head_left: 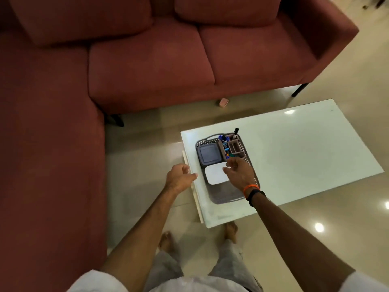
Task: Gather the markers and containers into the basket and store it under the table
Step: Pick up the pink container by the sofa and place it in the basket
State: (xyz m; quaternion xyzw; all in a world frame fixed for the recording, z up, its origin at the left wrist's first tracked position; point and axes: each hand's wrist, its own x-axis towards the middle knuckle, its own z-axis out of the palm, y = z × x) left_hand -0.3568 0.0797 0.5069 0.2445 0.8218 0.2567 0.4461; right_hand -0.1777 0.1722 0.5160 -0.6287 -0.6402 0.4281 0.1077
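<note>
A grey perforated basket (228,196) stands on the near left part of the white glass table (294,148). Inside it lie a dark grey lidded container (208,153), a white lidded container (214,174) and a brown compartmented organiser (235,145) holding several markers, among them a black marker (236,131) standing upright. My right hand (239,173) hovers over the basket's right side, fingers apart, holding nothing. My left hand (181,178) is at the table's left edge beside the basket, fingers loosely curled and empty.
A dark red L-shaped sofa (147,66) wraps the back and left. A small pink block (223,102) lies on the floor under the sofa's front. My bare feet (231,229) stand on shiny tiles at the table's near corner.
</note>
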